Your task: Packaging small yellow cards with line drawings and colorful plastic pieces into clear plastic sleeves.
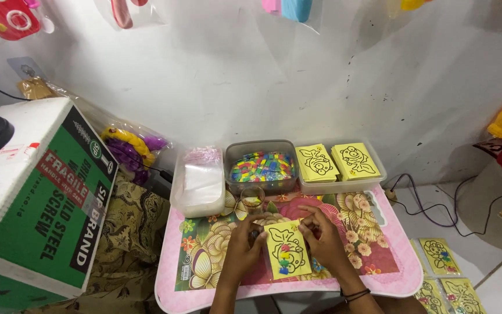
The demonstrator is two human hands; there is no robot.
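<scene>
Yellow card [287,250] sits low in the middle, pinched by the left hand [243,249] and right hand [322,239] over the pink table [399,273].

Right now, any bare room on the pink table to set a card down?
Free patches: the table's right part, between the right hand and the rim, and the left corner beside the left hand. Crowded: the back edge, lined with the clear tray, bead tub and card box. The yellow card fills the middle.
</scene>
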